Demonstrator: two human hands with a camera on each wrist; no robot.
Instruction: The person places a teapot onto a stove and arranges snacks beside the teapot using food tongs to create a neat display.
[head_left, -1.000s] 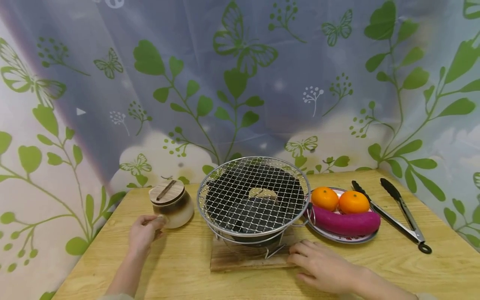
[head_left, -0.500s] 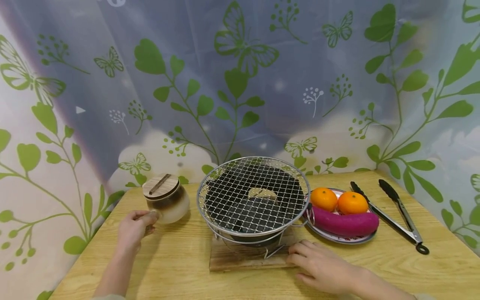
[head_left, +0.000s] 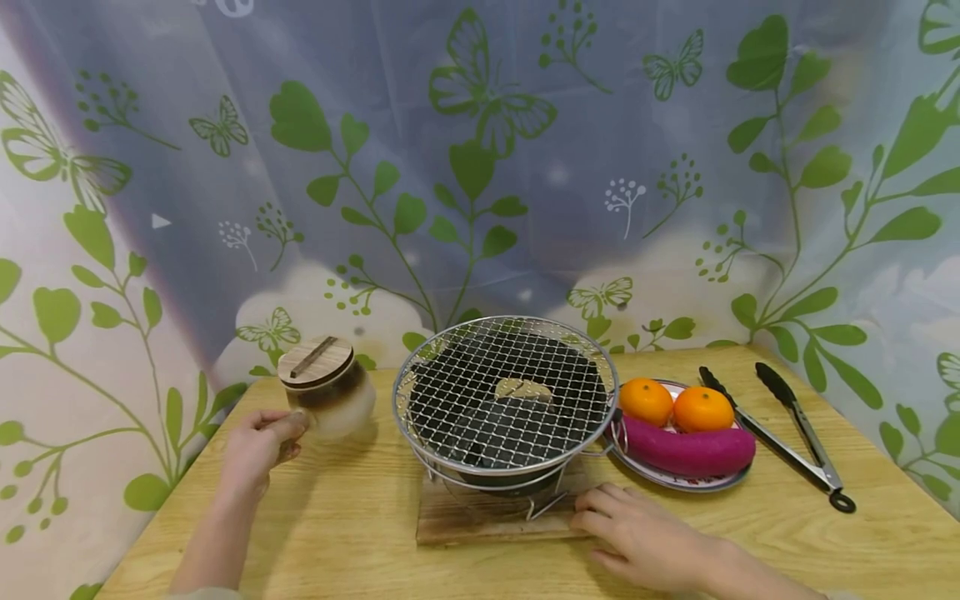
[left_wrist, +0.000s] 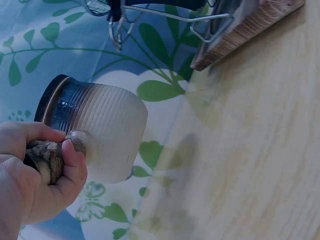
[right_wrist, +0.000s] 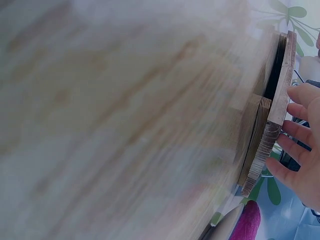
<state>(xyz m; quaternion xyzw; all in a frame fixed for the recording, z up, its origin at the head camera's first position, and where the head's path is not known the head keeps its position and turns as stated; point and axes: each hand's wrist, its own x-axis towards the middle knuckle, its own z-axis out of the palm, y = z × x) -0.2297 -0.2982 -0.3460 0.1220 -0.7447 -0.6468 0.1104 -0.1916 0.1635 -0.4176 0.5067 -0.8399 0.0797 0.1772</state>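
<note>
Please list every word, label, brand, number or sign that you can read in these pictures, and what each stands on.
No word, brand or number can be read.
Plate: red marks, too small to tell whether they are writing.
Cloth: a white triangle, and a white mark cut off at the top; neither reads as text.
Pot: no lettering shows.

The table [head_left: 352, 542] here is wooden, pale yellow with a wavy grain. Between the left hand [head_left: 255, 446] and the right hand [head_left: 648, 533] lies a brown board [head_left: 468, 527], its right end at the right hand's fingers. Just beyond the right hand sits a round plate [head_left: 693, 486]. Off to that hand's right lie tongs [head_left: 813, 439], arms spread, ring end nearest the person.
</note>
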